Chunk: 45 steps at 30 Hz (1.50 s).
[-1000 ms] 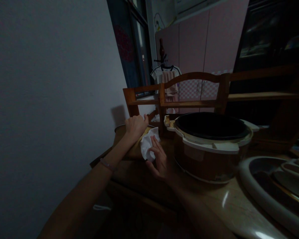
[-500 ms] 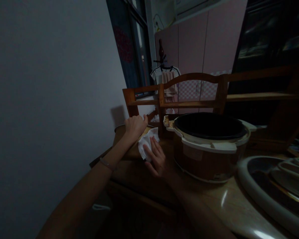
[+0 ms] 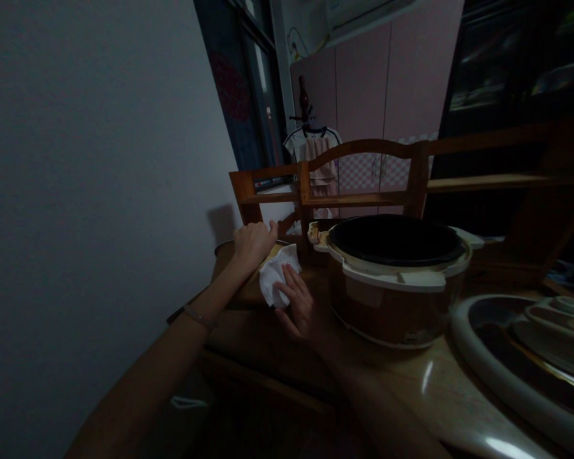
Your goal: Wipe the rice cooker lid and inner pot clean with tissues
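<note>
My left hand (image 3: 255, 245) is closed in a fist, its thumb raised, over a brown round-rimmed object (image 3: 223, 254) beside the wall. What its fingers hold is hidden and dim. My right hand (image 3: 297, 305) presses a crumpled white cloth (image 3: 278, 275), perhaps a paper towel, against the brown surface just below my left hand. Its fingers lie over the cloth's right side. To the right of it stands a brown electric cooker (image 3: 397, 309) with a cream rim and a dark, lidless opening.
A large round lid (image 3: 478, 357) lies on the glossy tabletop (image 3: 411, 389) at the right. Behind the cooker runs a wooden rack (image 3: 363, 201). A pale wall (image 3: 100, 159) borders the left side. Clothes (image 3: 320, 153) hang farther back, before pink cupboards (image 3: 363, 95).
The whole view has shifted slightly, so everything sits a little farther left. The white cloth is bunched a bit differently under my right hand; both hands keep nearly the same pose.
</note>
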### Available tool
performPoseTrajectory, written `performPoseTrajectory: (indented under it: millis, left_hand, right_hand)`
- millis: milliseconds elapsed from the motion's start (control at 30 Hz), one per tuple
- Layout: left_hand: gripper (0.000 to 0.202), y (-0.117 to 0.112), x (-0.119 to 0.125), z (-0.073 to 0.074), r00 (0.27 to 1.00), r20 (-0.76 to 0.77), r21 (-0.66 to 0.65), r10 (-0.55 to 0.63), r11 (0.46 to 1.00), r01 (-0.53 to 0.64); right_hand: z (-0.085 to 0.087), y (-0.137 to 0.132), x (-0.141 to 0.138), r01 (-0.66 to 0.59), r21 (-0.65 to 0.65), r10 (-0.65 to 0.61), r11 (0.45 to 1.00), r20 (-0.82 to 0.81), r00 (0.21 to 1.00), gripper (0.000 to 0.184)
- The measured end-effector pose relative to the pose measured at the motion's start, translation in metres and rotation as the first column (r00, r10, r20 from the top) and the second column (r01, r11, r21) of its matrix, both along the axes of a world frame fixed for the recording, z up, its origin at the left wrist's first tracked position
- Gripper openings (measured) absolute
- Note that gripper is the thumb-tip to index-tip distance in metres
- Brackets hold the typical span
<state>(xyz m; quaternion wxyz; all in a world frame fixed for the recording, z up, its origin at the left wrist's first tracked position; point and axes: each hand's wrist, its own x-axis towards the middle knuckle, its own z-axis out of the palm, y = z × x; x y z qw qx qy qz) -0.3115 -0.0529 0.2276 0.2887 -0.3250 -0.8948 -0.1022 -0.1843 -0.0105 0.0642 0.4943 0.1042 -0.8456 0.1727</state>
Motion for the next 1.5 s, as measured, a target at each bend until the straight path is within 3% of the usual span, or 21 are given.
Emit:
performPoseTrajectory:
  millis: [233,633,867,1100,1200,1300,1400,1500]
  left_hand:
    - [0.072,-0.007,0.005,-0.010,0.994,-0.096,-0.029,-0.048,0.999,0.046]
    - [0.072,-0.024,0.004,-0.015,0.996,-0.091,-0.013,0.015,1.000,-0.016]
    - [0.072,-0.028,0.008,-0.014,0.995,-0.096,0.000,0.008,1.000,-0.008]
    - [0.073,-0.026,0.005,-0.015,0.996,-0.094,0.008,0.011,1.000,-0.010]
    - [0.073,-0.025,0.000,-0.015,0.996,-0.092,0.005,0.014,1.000,-0.014]
    - [0.074,-0.025,-0.003,-0.015,0.995,-0.095,-0.005,0.004,1.000,-0.004]
    - [0.074,-0.025,-0.006,-0.015,0.996,-0.090,-0.021,-0.003,1.000,0.001]
    - [0.075,-0.027,-0.009,-0.014,0.996,-0.084,-0.031,-0.003,1.000,0.001]
  right_hand:
    - [0.003,-0.005,-0.006,0.095,-0.029,-0.095,0.995,0.019,0.995,0.056]
    - [0.006,-0.009,-0.002,0.080,0.046,-0.083,0.996,0.053,0.995,0.070]
    - [0.006,-0.010,-0.004,0.079,0.096,-0.081,0.992,0.023,0.996,0.059]
    - [0.015,-0.015,-0.003,0.039,0.008,-0.039,0.999,0.003,0.999,0.060]
    - [0.015,-0.016,-0.004,-0.031,-0.132,0.026,0.991,-0.039,0.999,0.052]
    - [0.014,-0.014,-0.009,-0.079,-0.398,0.030,0.914,-0.128,0.991,0.046]
    - [0.010,-0.006,-0.014,-0.065,-0.668,-0.067,0.742,-0.170,0.983,0.037]
    - [0.003,0.008,-0.022,-0.024,-0.823,-0.162,0.568,-0.140,0.977,0.027]
